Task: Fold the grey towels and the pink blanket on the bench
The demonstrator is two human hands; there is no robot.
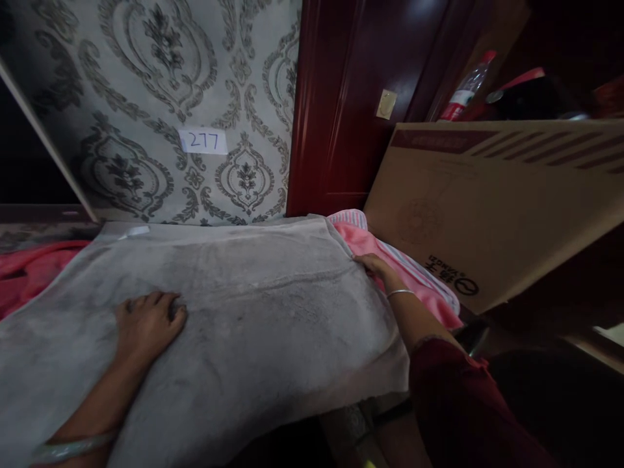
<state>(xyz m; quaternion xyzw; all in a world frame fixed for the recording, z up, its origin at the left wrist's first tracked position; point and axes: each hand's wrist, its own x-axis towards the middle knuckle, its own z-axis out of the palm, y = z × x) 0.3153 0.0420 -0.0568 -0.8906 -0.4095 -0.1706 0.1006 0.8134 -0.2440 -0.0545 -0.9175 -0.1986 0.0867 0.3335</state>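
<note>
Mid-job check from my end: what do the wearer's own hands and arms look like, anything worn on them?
Both the left hand and right hand are ungloved. A broad, pale greenish bangle circles the left wrist; a thin silvery bracelet the right. The right arm has a dark maroon sleeve; no left sleeve shows.

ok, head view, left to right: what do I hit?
Red fabric cloth → left hand, resting on the grey plush blanket → right hand, at that blanket's edge → clear plastic bottle with red cap and label.
</note>
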